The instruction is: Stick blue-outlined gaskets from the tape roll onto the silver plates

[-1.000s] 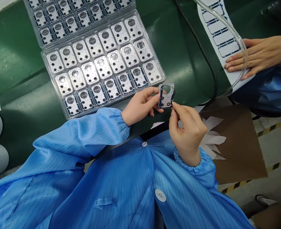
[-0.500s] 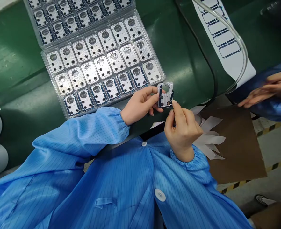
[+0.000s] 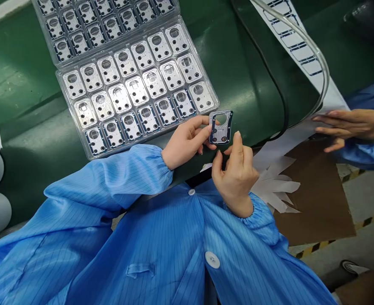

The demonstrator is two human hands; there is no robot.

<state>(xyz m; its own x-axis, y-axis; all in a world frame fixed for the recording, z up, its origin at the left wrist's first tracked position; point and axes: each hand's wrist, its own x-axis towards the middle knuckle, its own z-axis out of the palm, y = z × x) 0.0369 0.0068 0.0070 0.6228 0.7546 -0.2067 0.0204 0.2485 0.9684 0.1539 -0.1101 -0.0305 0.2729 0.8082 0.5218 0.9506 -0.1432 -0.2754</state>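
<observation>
A small silver metal plate (image 3: 219, 129) with a large round opening and a dark blue border strip is pinched at its left edge by my left hand (image 3: 187, 139). The border runs along the plate's sides and bottom, and its upper right corner seems to stick out past the metal. Just below and right of the plate is my right hand (image 3: 236, 176), its index finger raised and thumb apart, with nothing seen in it. Behind my left hand lies a clear plastic tray (image 3: 218, 103) of similar plates. Several in its front row carry the dark blue border.
Another tray (image 3: 55, 59) of bordered plates lies behind. On the right, a co-worker's hands (image 3: 352, 125) touch a white backing strip (image 3: 297, 46) with dark blue frames. A black cable (image 3: 263, 55) and a clear hose (image 3: 325, 72) cross the green table (image 3: 202, 38). White paper strips (image 3: 279, 186) hang over brown cardboard (image 3: 317, 199).
My right hand has let go of the border's edge and moved slightly down and left. The border now runs along the plate's right side. The co-worker's hands have moved onto the backing strip, which has shifted.
</observation>
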